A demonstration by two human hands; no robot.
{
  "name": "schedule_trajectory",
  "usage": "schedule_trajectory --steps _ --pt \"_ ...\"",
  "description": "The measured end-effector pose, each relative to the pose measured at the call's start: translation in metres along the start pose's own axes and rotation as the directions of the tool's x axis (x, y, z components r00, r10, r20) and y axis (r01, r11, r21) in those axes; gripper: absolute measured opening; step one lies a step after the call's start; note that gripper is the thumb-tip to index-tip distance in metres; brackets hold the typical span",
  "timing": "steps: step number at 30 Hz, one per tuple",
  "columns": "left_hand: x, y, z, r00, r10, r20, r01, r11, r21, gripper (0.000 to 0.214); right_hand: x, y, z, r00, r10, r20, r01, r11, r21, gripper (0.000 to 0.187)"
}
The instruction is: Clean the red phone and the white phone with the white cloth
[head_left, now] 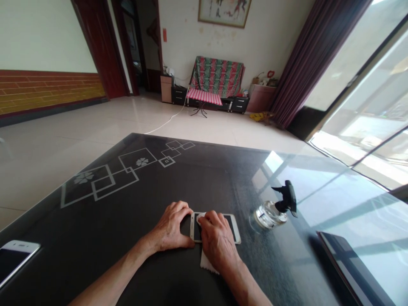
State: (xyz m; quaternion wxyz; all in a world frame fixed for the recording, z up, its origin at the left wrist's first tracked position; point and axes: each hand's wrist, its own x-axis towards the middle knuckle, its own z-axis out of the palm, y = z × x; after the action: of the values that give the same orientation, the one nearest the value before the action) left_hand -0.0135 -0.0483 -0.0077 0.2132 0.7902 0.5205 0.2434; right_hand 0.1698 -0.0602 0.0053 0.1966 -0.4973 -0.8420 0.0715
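The middle phone [236, 229] was white around a dark screen [229, 222], the cloth [208, 260] white, the table [191, 182] black with grey squares [166, 161] and flowers [142, 162], the curtain [302, 55] purple, the drape [219, 76] red and green.

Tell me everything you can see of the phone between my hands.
The phone has a white or pale border around a dark, glassy-looking screen, with no lit display visible. It lies face up on the black table, its long sides running left to right. Your left hand braces its left end between thumb and fingers. Your right hand holds a white cloth against the screen, hiding the middle.
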Motion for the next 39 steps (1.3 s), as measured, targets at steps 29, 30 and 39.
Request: schedule_trajectory --steps 29,30,39 --pt "0.001 -0.006 0.006 0.999 0.022 -0.032 -0.022 1.000 -0.001 0.070 -0.017 -0.012 0.000 0.991 -0.118 0.060 0.114 0.991 0.064 0.019" --pt "0.001 -0.006 0.005 0.999 0.021 -0.031 -0.021 1.000 -0.001 0.070 -0.019 -0.007 -0.002 0.992 -0.111 0.059 0.107 0.992 0.068 0.021" --pt "0.001 -0.004 0.001 1.000 0.030 -0.003 -0.030 1.000 -0.008 0.074 -0.038 0.055 -0.018 1.000 0.001 -0.021 -0.001 1.000 -0.001 0.029"
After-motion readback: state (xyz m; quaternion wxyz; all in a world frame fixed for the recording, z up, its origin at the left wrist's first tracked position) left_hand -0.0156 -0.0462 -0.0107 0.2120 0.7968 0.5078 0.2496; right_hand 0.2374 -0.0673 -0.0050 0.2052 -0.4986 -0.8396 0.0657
